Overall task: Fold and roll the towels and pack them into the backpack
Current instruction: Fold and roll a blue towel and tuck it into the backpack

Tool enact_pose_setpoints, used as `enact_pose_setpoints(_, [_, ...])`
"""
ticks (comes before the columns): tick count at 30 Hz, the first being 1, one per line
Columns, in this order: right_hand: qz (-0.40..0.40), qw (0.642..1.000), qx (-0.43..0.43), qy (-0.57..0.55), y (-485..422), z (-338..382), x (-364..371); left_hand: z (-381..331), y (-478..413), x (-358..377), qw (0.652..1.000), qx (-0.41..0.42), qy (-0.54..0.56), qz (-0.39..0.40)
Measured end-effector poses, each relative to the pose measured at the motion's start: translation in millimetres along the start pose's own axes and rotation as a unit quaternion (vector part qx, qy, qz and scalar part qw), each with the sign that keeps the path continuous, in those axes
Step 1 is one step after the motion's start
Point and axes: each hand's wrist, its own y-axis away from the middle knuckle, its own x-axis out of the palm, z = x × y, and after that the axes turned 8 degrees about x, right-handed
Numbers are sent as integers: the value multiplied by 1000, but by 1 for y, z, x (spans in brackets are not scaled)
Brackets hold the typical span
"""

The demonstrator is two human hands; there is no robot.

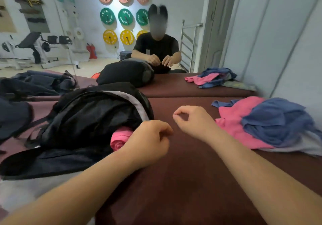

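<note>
The left hand (148, 141) is curled loosely and holds nothing, right next to a rolled pink towel (120, 138) poking out of the black backpack (90, 118). The right hand (193, 120) pinches thumb and finger together, empty. Loose pink and blue towels (271, 123) lie on the brown table (174, 181).

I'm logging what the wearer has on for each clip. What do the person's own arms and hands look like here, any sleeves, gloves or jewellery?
Both forearms are bare up to the bottom edge of the picture, with no sleeve in view. The left hand and right hand wear no gloves, and no watch, bracelet or ring shows on wrists or fingers. No markings are visible.
</note>
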Motion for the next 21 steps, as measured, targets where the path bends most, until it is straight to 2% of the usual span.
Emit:
enact_pose_setpoints(2, [15, 995, 98, 14, 17, -49, -24, -16, -13, 36, 997, 11, 24, 68])
enact_pose_setpoints(4, [-23, 986, 162, -3, 37, -95, -51, -32, -29, 68, 992, 20, 46, 115])
enact_pose_setpoints(7, [-133, 961, 241, -1, 66, -148, -80, -52, -59, 108, 988, 30, 71, 133])
enact_pose_setpoints(9, [-156, 948, 278, 6, 81, -174, -87, -62, -79, 133, 987, 42, 72, 136])
enact_pose_setpoints(13, [-53, 955, 285, 63, 95, -204, -82, -71, -122, 177, 985, 76, 51, 147])
enact_pose_setpoints(14, [-47, 956, 279, 72, 96, -210, -84, -74, -135, 187, 984, 89, 50, 145])
enact_pose_setpoints(17, [-63, 958, 279, 33, 99, -224, -94, -89, -177, 212, 984, 79, 95, 128])
enact_pose_setpoints(21, [-90, 960, 258, -58, 106, -241, -104, -109, -215, 246, 975, 1, 166, 149])
